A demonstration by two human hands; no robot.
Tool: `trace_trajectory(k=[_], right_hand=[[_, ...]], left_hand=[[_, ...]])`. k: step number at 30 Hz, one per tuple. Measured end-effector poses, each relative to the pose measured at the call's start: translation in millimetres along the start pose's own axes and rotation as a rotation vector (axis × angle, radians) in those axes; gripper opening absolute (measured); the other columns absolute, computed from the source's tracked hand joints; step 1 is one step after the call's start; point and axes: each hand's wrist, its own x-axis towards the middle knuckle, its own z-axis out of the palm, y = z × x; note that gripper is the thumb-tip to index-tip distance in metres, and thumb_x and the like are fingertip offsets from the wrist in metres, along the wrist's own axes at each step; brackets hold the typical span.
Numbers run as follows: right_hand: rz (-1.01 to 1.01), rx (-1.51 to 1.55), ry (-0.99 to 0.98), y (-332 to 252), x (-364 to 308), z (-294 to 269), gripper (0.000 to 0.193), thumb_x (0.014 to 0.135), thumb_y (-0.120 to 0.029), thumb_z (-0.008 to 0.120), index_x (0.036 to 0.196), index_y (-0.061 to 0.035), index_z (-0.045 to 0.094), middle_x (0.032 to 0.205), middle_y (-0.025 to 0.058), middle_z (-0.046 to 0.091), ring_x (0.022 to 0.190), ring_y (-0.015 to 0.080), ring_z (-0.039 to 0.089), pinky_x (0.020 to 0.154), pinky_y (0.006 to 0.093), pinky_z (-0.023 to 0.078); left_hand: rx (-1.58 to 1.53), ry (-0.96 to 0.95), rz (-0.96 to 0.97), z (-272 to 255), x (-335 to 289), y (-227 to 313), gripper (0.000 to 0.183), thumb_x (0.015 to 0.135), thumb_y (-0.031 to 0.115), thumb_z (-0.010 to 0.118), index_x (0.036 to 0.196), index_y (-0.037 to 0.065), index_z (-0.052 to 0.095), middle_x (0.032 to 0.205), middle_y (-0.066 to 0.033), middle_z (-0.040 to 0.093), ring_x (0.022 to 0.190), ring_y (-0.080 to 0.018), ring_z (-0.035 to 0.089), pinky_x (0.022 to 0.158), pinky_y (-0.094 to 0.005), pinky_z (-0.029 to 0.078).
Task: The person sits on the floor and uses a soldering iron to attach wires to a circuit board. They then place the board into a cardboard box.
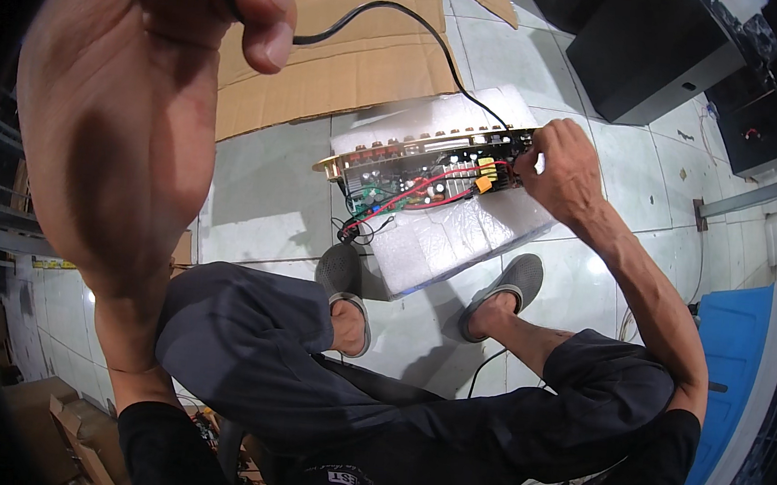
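Close to the camera at the upper left, my left hand [141, 110] is raised with its fingers curled round a black cable [386, 5]. From there the cable arches over and drops to the right end of an amplifier board [431, 177]. That board has a gold-edged panel with a row of knobs, green circuitry, and red and black wires. It rests on a white foam block [448, 252] on the floor. My right hand [566, 170] is closed at the board's right end, where the cable comes in. What its fingertips pinch is hidden.
Flattened cardboard [348, 73] lies beyond the foam on the tiled floor. Black speaker cabinets [650, 57] stand at the upper right. A blue and white appliance [746, 385] is at the right edge. My feet in grey clogs [519, 286] flank the foam's near side.
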Motion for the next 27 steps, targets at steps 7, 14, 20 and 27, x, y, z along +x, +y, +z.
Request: trace_trajectory(k=[7, 14, 20, 27], right_hand=[[0.316, 0.32, 0.118, 12, 5, -22, 0.009, 0.085, -0.004, 0.069, 0.091, 0.0007, 0.064, 0.088, 0.0128, 0.066, 0.077, 0.025, 0.065, 0.072, 0.0347, 0.053], [0.35, 0.401, 0.105, 16, -5, -24, 0.01, 0.093, -0.007, 0.067, 0.097, 0.001, 0.069, 0.094, 0.0122, 0.069, 0.079, 0.0243, 0.065, 0.072, 0.0343, 0.052], [0.358, 0.403, 0.045, 8, -9, -23, 0.012, 0.093, -0.007, 0.066, 0.102, 0.0004, 0.07, 0.098, 0.0139, 0.069, 0.086, 0.0287, 0.067, 0.074, 0.0371, 0.053], [0.143, 0.323, 0.086, -10, -6, -24, 0.023, 0.087, -0.005, 0.071, 0.11, 0.001, 0.068, 0.106, 0.0152, 0.068, 0.096, 0.0312, 0.066, 0.082, 0.0396, 0.054]], left_hand=[[-0.02, 0.007, -0.012, 1, 1, 2, 0.043, 0.109, 0.025, 0.043, 0.139, -0.005, 0.049, 0.104, -0.0019, 0.056, 0.072, -0.0064, 0.049, 0.059, -0.0203, 0.039], [-0.086, 0.02, -0.031, 8, 5, 3, 0.042, 0.109, 0.025, 0.043, 0.138, -0.005, 0.049, 0.103, -0.0016, 0.057, 0.071, -0.0062, 0.049, 0.057, -0.0203, 0.039], [-0.239, 0.094, -0.087, 22, 12, 9, 0.042, 0.109, 0.025, 0.044, 0.137, -0.005, 0.05, 0.101, -0.0014, 0.057, 0.07, -0.006, 0.05, 0.056, -0.0202, 0.039], [-0.244, 0.03, -0.028, 14, 13, 11, 0.041, 0.108, 0.026, 0.046, 0.135, -0.005, 0.052, 0.099, -0.0012, 0.059, 0.071, -0.0066, 0.052, 0.057, -0.0214, 0.04]])
